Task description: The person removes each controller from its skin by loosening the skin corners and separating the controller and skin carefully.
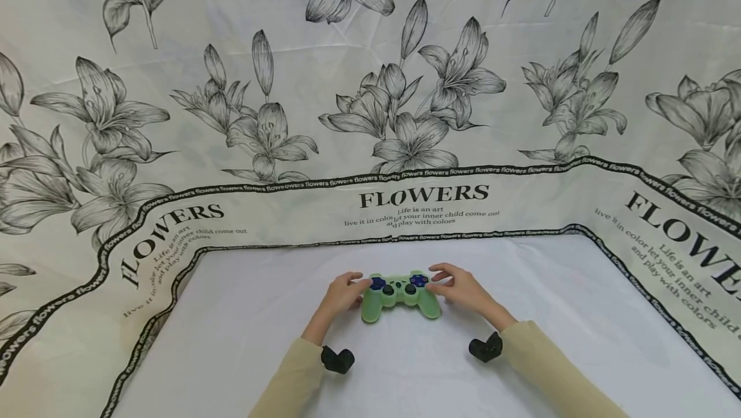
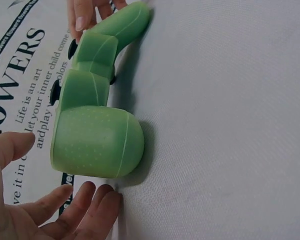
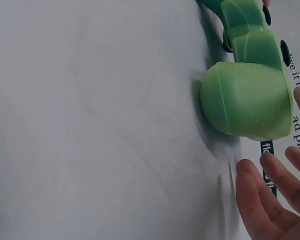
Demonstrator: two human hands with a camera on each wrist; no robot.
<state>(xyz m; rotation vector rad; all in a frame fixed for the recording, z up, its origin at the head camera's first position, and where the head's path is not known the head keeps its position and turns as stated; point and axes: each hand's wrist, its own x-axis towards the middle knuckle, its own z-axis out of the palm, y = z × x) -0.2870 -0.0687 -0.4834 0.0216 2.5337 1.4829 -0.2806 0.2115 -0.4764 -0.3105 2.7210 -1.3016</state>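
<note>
Flanking the controller (image 1: 399, 296), left fingers (image 2: 81, 204) and right fingers (image 3: 284, 182) spread, gripping nothing; broad cloth (image 1: 405, 373) surrounds its edges.

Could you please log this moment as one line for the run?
green game controller: on white cloth | left grip: open, beside left end | right grip: open, beside right end | contact: unclear

A cloth-lined booth (image 1: 301, 215), shown by flower-printed fabric (image 1: 370, 96) enclosing a white surface (image 1: 249, 321).
</note>
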